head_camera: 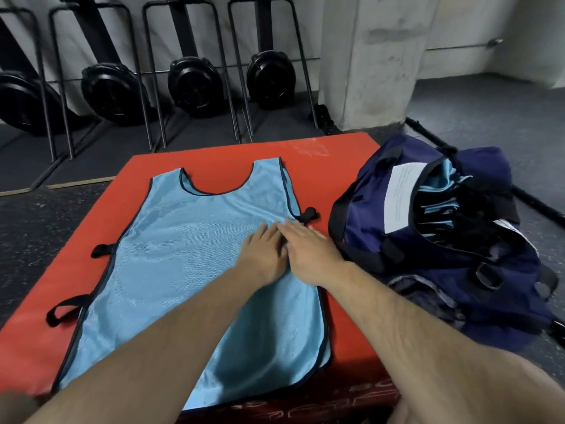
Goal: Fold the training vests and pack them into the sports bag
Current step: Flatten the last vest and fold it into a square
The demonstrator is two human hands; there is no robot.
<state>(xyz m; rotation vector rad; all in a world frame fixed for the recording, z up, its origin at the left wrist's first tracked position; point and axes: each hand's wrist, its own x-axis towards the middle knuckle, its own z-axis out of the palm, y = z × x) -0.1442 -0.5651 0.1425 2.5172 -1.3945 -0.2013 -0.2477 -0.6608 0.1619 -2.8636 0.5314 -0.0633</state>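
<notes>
A light blue training vest [171,258] with dark trim and black side straps lies spread flat on a red mat [146,166], neck opening at the far end. My left hand [263,252] and my right hand [308,255] rest side by side, palms down with fingers straight, on the vest's right half near its right edge. A navy sports bag [443,264] sits open on the floor just right of the mat. Several folded blue vests [440,191] show inside its mouth.
Black rowing machines [189,84] stand upright along the far wall behind the mat. A concrete pillar [370,62] rises behind the bag. A black rope [532,197] lies on the dark rubber floor to the right. The mat tops a red box with white lettering [305,405].
</notes>
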